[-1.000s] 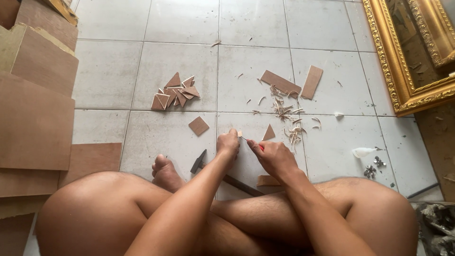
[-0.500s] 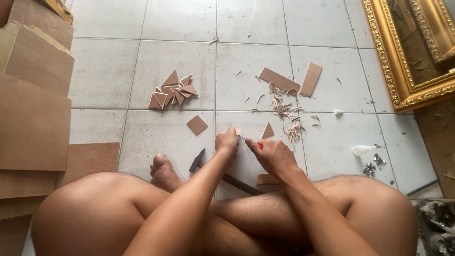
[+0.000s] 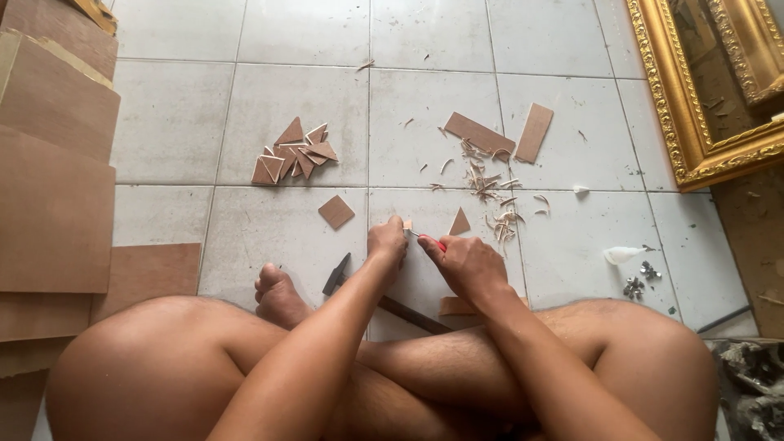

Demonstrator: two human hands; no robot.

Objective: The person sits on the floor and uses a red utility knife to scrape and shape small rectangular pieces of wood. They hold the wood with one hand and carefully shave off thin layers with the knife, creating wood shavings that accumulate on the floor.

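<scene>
I sit cross-legged on a pale tiled floor. My left hand (image 3: 387, 242) pinches a small thin piece of brown board (image 3: 407, 225) against the tile. My right hand (image 3: 464, 263) grips a red-handled cutter (image 3: 433, 242), its blade touching that piece. A hammer (image 3: 336, 274) lies under my forearms, its handle running right toward my leg. A small triangle of board (image 3: 460, 222) lies just beyond my right hand and a square piece (image 3: 336, 211) beyond my left.
A pile of cut triangles (image 3: 294, 153) lies further out on the left. Two rectangular strips (image 3: 478, 133) and wood shavings (image 3: 490, 192) lie at centre right. Large brown boards (image 3: 49, 188) are stacked on the left. A gilded frame (image 3: 694, 106) leans at the right. Small metal bits (image 3: 639, 282) lie near my right knee.
Both hands have stayed at the same spot on the tile, shifting only slightly as the cutter works on the small piece. Nothing else has moved.
</scene>
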